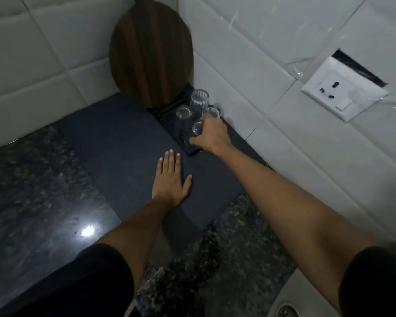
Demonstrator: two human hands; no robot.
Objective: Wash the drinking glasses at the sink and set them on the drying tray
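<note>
Several clear drinking glasses stand on a small black drying tray (169, 115) in the corner by the tiled wall. The nearest glass (197, 127) is gripped by my right hand (212, 136), fingers curled round its side, and it stands on or just above the tray's front part. A tall ribbed glass (199, 99) stands at the back, a plain one (183, 113) to its left, another (213, 111) just behind my right hand. My left hand (171, 179) lies flat, fingers straight, on the dark mat (114, 145).
A round dark wooden board (150, 53) leans in the wall corner behind the tray. A white wall socket (338, 92) sits on the right wall. Speckled granite counter (32, 191) surrounds the mat. The sink drain (286, 311) shows at bottom right.
</note>
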